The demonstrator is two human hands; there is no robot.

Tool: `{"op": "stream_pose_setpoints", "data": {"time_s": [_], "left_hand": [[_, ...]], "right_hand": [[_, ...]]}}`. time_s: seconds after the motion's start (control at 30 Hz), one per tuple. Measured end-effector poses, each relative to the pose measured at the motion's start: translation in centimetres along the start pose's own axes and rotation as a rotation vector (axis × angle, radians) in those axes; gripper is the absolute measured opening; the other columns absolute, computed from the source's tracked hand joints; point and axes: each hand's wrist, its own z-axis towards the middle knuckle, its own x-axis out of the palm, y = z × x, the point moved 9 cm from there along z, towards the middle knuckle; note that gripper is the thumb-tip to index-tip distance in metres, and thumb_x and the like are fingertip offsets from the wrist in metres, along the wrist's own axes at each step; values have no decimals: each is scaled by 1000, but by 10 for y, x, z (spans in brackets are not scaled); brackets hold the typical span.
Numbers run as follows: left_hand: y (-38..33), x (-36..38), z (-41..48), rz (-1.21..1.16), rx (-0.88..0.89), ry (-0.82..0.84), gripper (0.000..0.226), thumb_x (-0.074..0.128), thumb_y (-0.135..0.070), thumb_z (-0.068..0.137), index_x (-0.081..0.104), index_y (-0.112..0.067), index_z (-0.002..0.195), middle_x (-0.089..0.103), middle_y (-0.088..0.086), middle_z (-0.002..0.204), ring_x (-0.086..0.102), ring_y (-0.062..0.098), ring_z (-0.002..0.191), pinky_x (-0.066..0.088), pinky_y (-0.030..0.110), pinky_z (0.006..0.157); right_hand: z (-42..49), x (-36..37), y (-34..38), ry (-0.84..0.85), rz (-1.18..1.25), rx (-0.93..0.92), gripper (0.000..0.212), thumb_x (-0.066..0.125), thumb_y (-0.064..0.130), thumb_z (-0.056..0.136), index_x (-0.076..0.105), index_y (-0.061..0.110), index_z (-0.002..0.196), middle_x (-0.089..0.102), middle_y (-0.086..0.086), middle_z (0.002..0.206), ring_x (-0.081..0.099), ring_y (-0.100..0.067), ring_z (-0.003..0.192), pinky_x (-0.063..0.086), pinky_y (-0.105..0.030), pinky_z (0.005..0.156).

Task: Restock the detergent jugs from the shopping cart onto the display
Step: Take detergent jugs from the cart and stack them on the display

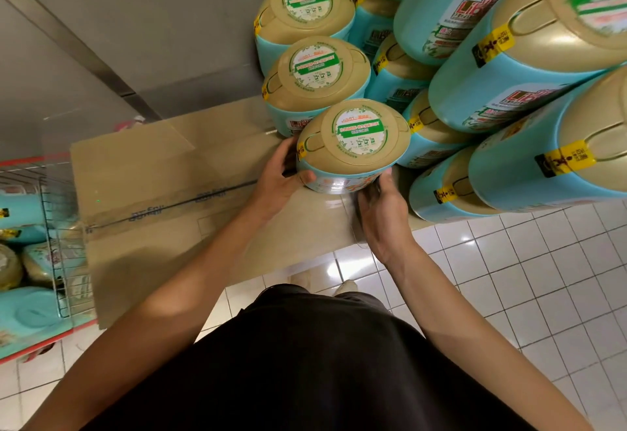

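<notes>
Two bare hands clasp one detergent jug from either side: the left hand wraps its near-left flank with the thumb lying across the lower label, and the right hand cups the underside at the near-right, so each grip is closed on the jug's turquoise body. The jug stands on the front part of the cardboard display platform, its tan top and round green-and-white sticker facing up. Just behind it stand two more jugs in a row, the middle one and the far one, each touching or nearly touching the next. To the right rises a stacked wall of jugs lying tilted, with yellow seals over their caps. At the far left the red-rimmed wire shopping cart holds further jugs lying in it. Glossy white floor tiles spread under the person's black shirt.
</notes>
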Motion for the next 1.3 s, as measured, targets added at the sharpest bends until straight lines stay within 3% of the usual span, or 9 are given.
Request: {"op": "stream_pose_setpoints", "data": {"time_s": [0.2,0.3,0.4,0.53,0.63,0.73,0.9,1.17,1.3], "left_hand": [[-8,1,-9,24,16,6,81,88,-53,78,53,-26,146,68,-7,142,62,14,134,53,25,102],[-8,0,-16,50,32,17,66,76,-36,91,51,-19,149,67,-9,143,63,12,133,52,23,101],[-5,-8,-27,48,4,-35,67,68,-45,93,53,-14,151,68,-4,143,63,13,133,53,31,106],[-1,-17,-52,70,-38,-128,63,63,-61,90,60,-27,143,70,-8,136,64,16,129,53,40,105],[0,-18,-74,88,-42,-162,46,57,-54,97,65,-31,136,70,-9,136,65,14,127,54,41,101],[3,-14,-100,82,-35,-195,46,52,-47,100,64,-22,137,69,-4,138,67,13,126,54,36,98],[12,6,-163,83,-31,-258,42,52,-45,102,63,-22,135,69,-4,136,67,15,124,56,39,101],[38,52,-306,43,23,-433,30,58,-60,95,72,-44,116,74,-8,126,70,15,118,55,35,93],[71,68,-385,14,20,-527,38,59,-58,96,71,-31,119,73,-3,126,70,19,118,56,34,91]], "right_hand": [[-10,-8,0,-23,-49,-5,40,36,31,116,56,18,148,65,-1,146,57,-13,140,41,-36,122],[-16,-16,-2,-38,-63,8,35,37,33,115,61,23,138,73,10,133,63,-5,130,48,-28,111],[-25,-25,-5,-37,-46,40,29,39,35,114,62,24,129,72,13,125,64,0,120,52,-22,96],[-45,-38,0,-23,-20,41,46,43,33,113,49,8,151,58,-6,151,54,-20,141,46,-38,117],[-60,-50,-3,-9,-36,53,47,41,33,114,52,4,149,59,-12,149,55,-25,142,43,-44,121],[-77,-63,-5,28,-59,67,43,41,34,114,58,7,142,66,-9,136,58,-24,137,49,-40,115],[-107,-88,-11,121,-135,99,46,39,35,115,57,7,146,66,-10,143,60,-22,135,48,-38,115],[-173,-147,-36,345,-313,148,43,38,41,114,66,13,131,79,1,122,71,-13,120,57,-31,99],[-204,-186,-59,393,-437,191,44,39,40,113,67,12,131,76,-5,127,69,-20,124,58,-34,98]]}}
